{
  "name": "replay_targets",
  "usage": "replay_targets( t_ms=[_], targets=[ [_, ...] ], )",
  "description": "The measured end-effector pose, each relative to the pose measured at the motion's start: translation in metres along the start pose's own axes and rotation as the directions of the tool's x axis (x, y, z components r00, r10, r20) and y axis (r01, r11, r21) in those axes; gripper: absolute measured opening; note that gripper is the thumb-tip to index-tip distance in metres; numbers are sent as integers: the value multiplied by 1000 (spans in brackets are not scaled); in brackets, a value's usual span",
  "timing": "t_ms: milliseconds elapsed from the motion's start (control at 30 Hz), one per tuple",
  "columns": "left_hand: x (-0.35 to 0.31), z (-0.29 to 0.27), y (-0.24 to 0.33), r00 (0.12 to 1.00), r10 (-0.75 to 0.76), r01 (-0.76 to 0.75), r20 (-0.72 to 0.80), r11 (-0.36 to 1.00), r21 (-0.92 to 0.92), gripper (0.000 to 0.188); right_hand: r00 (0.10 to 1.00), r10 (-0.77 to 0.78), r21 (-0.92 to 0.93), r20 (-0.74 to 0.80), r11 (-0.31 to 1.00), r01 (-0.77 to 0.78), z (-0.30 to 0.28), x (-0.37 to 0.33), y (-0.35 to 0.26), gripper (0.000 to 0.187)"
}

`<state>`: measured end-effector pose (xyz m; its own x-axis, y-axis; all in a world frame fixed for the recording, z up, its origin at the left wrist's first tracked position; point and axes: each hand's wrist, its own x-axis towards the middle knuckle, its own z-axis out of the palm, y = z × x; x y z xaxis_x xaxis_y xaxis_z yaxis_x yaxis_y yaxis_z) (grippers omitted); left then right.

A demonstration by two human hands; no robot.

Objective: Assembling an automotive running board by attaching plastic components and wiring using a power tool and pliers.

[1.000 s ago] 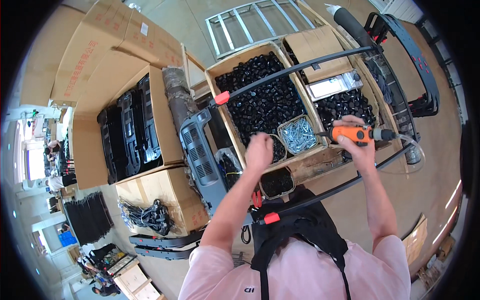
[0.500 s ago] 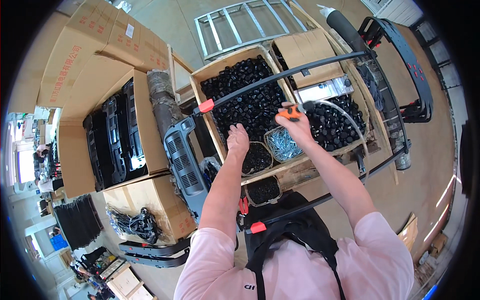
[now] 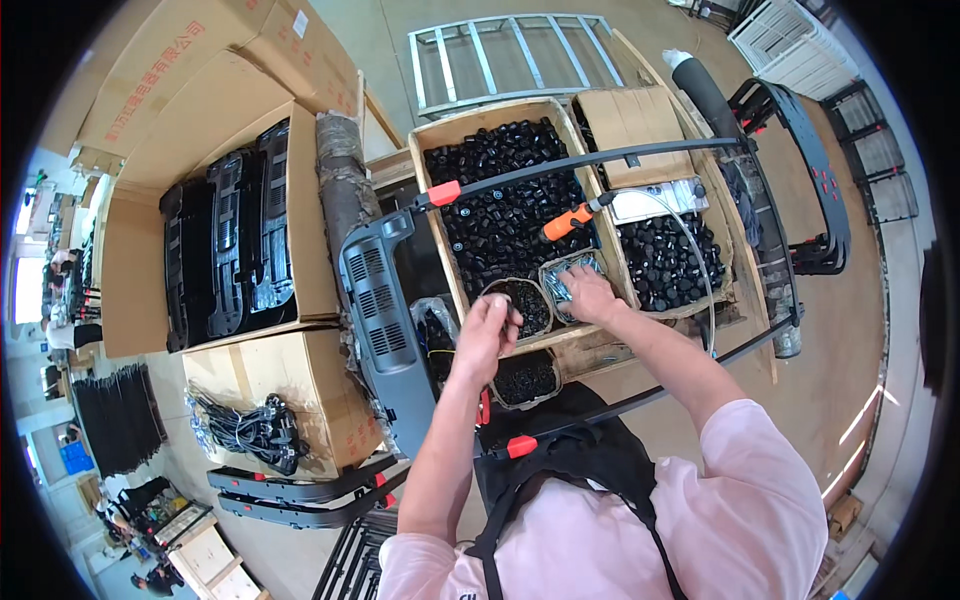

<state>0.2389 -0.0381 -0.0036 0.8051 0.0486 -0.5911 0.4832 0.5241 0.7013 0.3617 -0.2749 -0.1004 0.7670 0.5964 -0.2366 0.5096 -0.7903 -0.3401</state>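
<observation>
My left hand [image 3: 487, 337] is closed, fingers curled together beside a small tray of tiny black parts [image 3: 530, 308]; what it holds, if anything, is too small to make out. My right hand [image 3: 590, 296] reaches into a small tray of silvery screws [image 3: 556, 292], its fingers stretched out and touching them. An orange power screwdriver [image 3: 567, 222] with a pale hose [image 3: 690, 235] lies on a heap of black plastic caps [image 3: 500, 220] in a wooden bin, apart from both hands.
A dark metal bar frame [image 3: 590, 158] with red clips spans the bin. A grey vented panel [image 3: 385, 310] stands at left, near a carton of black panels [image 3: 235, 230]. More black caps [image 3: 670, 260] fill the right compartment. Cable coils [image 3: 250, 430] lie on a box at lower left.
My right hand has let go of the screwdriver, which now lies on the caps, and has moved into the screw tray. My left hand has drawn back from the caps toward me and closed.
</observation>
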Motion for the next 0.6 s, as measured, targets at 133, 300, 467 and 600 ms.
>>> replay_targets(
  t_ms=[133, 300, 467, 600],
  targets=[
    [-36, -13, -25, 999, -17, 20, 31, 996, -82, 30, 988, -3, 72, 156, 997, -8, 0, 13, -7, 36],
    [-61, -24, -36, 997, -5, 8, 82, 999, -46, 32, 951, 35, 28, 307, 999, -46, -1, 12, -15, 32],
    [-79, -27, -40, 997, -5, 4, 78, 1000, 13, 32, 943, 236, 90, 236, 961, -263, -6, 13, -31, 45],
    [-90, -24, -42, 997, -3, 0, 71, 999, 52, 31, 992, 76, 39, 101, 996, -81, 12, 19, -18, 40]
  ],
)
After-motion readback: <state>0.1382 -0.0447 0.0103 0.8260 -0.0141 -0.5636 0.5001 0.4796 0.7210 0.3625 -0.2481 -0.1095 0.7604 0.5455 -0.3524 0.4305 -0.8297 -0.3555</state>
